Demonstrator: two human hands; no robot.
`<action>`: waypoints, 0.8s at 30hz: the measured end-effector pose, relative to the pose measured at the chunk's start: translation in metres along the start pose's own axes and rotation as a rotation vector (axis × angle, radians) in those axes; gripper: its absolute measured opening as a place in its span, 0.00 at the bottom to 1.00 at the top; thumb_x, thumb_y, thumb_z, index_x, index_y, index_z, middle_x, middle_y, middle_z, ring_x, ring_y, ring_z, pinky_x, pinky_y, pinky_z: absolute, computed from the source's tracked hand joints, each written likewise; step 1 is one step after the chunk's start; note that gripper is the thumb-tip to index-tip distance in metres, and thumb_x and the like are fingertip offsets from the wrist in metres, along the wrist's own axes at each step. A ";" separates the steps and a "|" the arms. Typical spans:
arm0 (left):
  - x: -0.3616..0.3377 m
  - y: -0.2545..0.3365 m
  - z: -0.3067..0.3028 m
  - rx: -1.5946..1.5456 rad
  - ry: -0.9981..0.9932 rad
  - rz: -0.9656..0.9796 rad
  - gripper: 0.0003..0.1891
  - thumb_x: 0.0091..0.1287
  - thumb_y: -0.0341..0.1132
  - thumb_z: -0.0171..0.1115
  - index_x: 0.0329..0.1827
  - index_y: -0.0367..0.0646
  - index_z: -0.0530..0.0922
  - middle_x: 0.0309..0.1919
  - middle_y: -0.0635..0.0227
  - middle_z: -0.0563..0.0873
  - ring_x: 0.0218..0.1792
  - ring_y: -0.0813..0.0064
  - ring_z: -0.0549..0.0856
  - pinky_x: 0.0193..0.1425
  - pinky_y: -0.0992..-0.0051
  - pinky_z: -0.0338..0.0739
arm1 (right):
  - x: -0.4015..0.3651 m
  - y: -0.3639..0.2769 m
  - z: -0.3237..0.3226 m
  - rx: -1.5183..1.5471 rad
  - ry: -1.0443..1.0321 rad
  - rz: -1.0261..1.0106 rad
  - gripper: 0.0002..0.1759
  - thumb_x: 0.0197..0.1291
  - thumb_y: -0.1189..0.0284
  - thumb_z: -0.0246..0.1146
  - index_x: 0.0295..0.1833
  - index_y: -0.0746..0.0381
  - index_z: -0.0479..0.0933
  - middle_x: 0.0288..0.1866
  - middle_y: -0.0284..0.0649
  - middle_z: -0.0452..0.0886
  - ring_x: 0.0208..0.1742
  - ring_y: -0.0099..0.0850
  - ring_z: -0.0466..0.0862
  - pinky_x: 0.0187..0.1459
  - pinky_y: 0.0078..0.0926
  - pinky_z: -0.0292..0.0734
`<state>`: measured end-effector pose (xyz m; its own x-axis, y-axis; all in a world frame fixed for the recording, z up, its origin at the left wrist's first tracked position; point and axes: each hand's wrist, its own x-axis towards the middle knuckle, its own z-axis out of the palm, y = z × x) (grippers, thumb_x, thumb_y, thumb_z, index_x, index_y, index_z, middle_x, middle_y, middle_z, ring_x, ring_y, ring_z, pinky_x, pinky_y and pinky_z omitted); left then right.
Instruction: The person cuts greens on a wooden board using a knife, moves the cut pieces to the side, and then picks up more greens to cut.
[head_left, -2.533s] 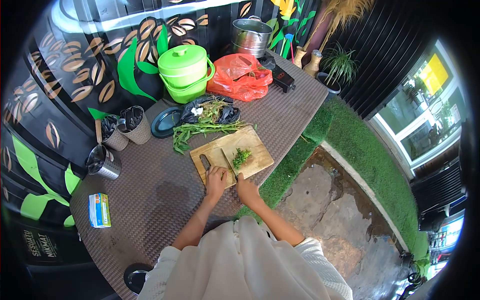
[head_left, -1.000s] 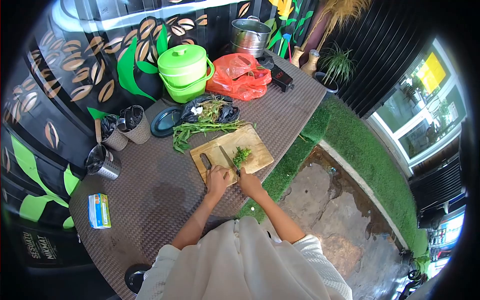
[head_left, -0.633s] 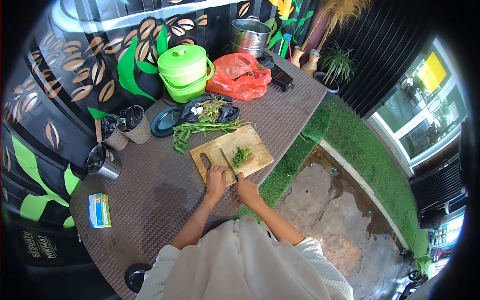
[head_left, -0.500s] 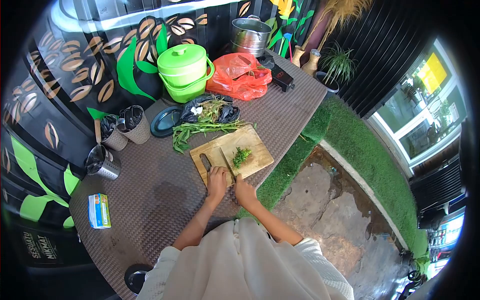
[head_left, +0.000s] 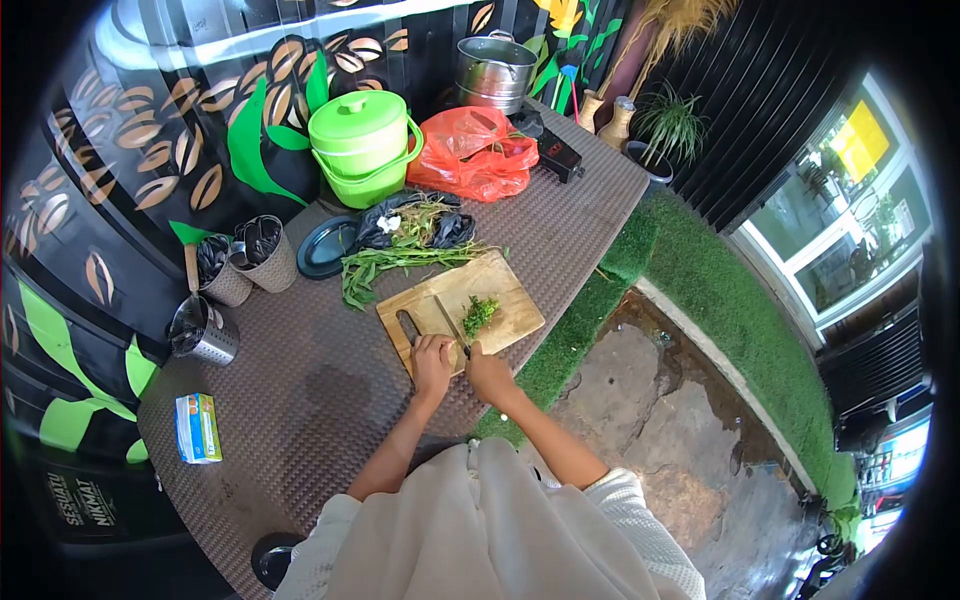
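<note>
A wooden cutting board [head_left: 510, 285] lies at an angle near the table's edge. My right hand [head_left: 490, 376] is closed round the handle of a knife [head_left: 449, 317], whose blade points away from me across the board. Beside the blade, my left hand [head_left: 433, 362] rests on the near part of the board with its fingers curled and pressed together. What those fingers pinch is too small to name. Right of the blade sits a small heap of chopped greens [head_left: 481, 315]. Long leafy stems [head_left: 395, 262] lie just beyond the board.
Behind the stems are a black plastic bag with trimmings [head_left: 420, 222], a dark plate [head_left: 327, 248], a green lidded bucket [head_left: 360, 145], a red plastic bag [head_left: 475, 155] and a steel pot [head_left: 496, 72]. Utensil holders [head_left: 265, 255] and a blue-white packet [head_left: 198, 429] stand left.
The knife blade has tilted slightly, and my right hand has shifted a little. A small white bit now shows over the grass below my right wrist. The view has moved slightly.
</note>
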<state>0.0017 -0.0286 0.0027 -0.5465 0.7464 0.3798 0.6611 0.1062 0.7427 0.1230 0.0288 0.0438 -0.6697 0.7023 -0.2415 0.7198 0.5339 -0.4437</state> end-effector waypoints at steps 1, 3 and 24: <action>-0.001 0.002 0.000 0.000 -0.001 -0.003 0.04 0.62 0.26 0.57 0.34 0.40 0.80 0.34 0.62 0.82 0.43 0.58 0.77 0.48 0.62 0.69 | -0.005 -0.001 0.007 -0.029 0.026 0.008 0.17 0.62 0.71 0.51 0.52 0.70 0.61 0.33 0.62 0.81 0.39 0.58 0.83 0.40 0.52 0.78; -0.001 0.003 0.000 0.004 0.048 0.040 0.04 0.60 0.22 0.56 0.34 0.36 0.79 0.32 0.58 0.81 0.39 0.56 0.76 0.45 0.62 0.71 | -0.010 -0.005 0.018 -0.059 0.050 0.011 0.17 0.62 0.72 0.51 0.53 0.69 0.60 0.32 0.62 0.81 0.38 0.57 0.83 0.39 0.51 0.78; -0.005 0.005 -0.002 -0.043 0.041 -0.045 0.09 0.63 0.21 0.56 0.45 0.37 0.73 0.32 0.59 0.80 0.38 0.62 0.80 0.42 0.66 0.74 | -0.010 -0.009 0.024 -0.019 0.043 0.074 0.15 0.64 0.69 0.49 0.50 0.68 0.60 0.34 0.61 0.81 0.38 0.56 0.83 0.38 0.51 0.79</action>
<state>0.0065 -0.0335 0.0057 -0.5962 0.7141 0.3669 0.6131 0.1099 0.7823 0.1192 0.0053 0.0295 -0.6065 0.7595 -0.2352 0.7706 0.4886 -0.4091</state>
